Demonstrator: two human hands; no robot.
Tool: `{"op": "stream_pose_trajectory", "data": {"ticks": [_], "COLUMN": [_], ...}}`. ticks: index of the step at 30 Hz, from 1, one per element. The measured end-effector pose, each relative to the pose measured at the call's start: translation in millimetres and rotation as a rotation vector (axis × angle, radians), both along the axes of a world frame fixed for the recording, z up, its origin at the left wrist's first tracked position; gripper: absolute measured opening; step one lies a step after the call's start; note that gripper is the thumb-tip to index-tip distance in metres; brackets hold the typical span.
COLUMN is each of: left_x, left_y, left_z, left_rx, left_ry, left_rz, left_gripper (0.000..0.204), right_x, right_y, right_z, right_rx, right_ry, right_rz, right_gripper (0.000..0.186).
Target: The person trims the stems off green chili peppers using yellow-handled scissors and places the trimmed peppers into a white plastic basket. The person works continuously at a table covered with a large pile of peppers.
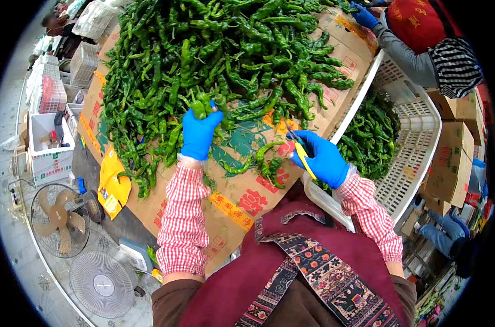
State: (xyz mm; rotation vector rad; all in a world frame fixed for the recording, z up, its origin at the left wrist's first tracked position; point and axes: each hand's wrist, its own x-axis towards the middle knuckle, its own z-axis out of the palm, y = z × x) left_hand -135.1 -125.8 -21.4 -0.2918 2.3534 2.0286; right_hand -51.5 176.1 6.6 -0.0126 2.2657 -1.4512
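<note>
Here's the left hand [199, 136] over the middle of the cardboard-covered worktop [225, 231], a few green peppers [200, 108] in its grip! A great pepper heap [220, 52] spreads toward the far edge. Near the right edge, the right hand [326, 161] holds yellow-handled scissors [304, 158]. Beside that edge, a white crate [428, 122] carries more peppers [370, 133]; a yellow packet [112, 182] lies at the left edge.

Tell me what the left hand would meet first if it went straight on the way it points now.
The left hand, with green peppers in its grip, points away from the body, so it would probably meet the big pepper pile first, though its height is unclear.
</note>
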Motion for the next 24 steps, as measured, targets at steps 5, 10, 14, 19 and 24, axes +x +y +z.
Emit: {"op": "stream_pose_trajectory", "data": {"ticks": [5, 10, 14, 19, 24], "left_x": [39.8, 63.3, 73.7, 83.3, 102.4], "left_y": [-10.7, -5.9, 3.9, 31.6, 156.5], "left_z": [25.0, 28.6, 29.4, 5.7, -18.6], "left_rx": [0.208, 0.259, 0.262, 0.419, 0.337], "left_ry": [-0.184, -0.282, -0.315, -0.468, -0.425], "left_rz": [-0.199, -0.358, -0.343, -0.381, -0.721], "left_gripper": [0.026, 0.027, 0.026, 0.032, 0.035], "right_x": [-16.8, -19.3, -10.3, 2.1, 11.9], "right_y": [-17.0, -27.4, -24.2, 1.4, 23.5], "right_z": [20.4, 44.9, 33.3, 39.7, 77.6], "right_rx": [-0.027, 0.014, -0.072, -0.315, -0.444], "right_ry": [0.119, 0.148, 0.038, -0.017, 0.044], "right_rz": [0.147, 0.278, 0.197, -0.270, -0.540], "right_gripper": [0.065, 0.063, 0.050, 0.029, 0.031]}}
